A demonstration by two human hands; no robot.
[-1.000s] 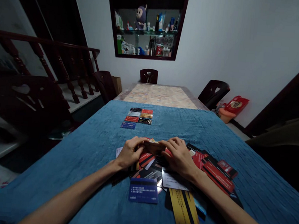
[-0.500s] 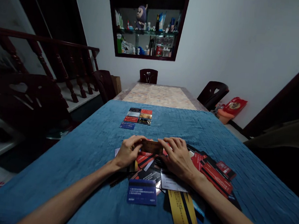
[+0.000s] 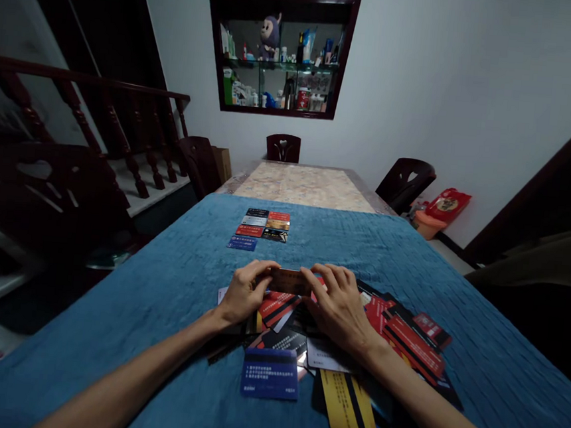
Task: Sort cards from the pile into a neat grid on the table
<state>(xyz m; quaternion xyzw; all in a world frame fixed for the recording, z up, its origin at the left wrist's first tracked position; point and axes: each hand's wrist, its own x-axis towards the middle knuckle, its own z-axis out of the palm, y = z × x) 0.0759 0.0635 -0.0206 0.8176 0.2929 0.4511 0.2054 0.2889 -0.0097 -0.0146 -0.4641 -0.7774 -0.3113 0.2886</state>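
Nearest the camera, a yellow card with black stripes and a blue card with white text lie on the blue cloth, at the near edge of a loose pile of cards that spreads right in red and black. A white card sits just under the right wrist.

Left hand and right hand both hover over the middle of the pile, pinching one tan-gold card between them. Left fingertips clamp its left end, right fingertips its right end. Card held flat-ish, long side across, lifted just above the pile, between the two hands. Both hands closed on it.

Further out, well apart from the hands, a small neat grid of cards lies in two columns on the cloth, blue one nearest.

Beyond the cloth, bare patterned tabletop, dark chairs at the far end and right side, a red bag on the floor, wooden stair railing left, and a recessed wall shelf with bottles and a plush toy
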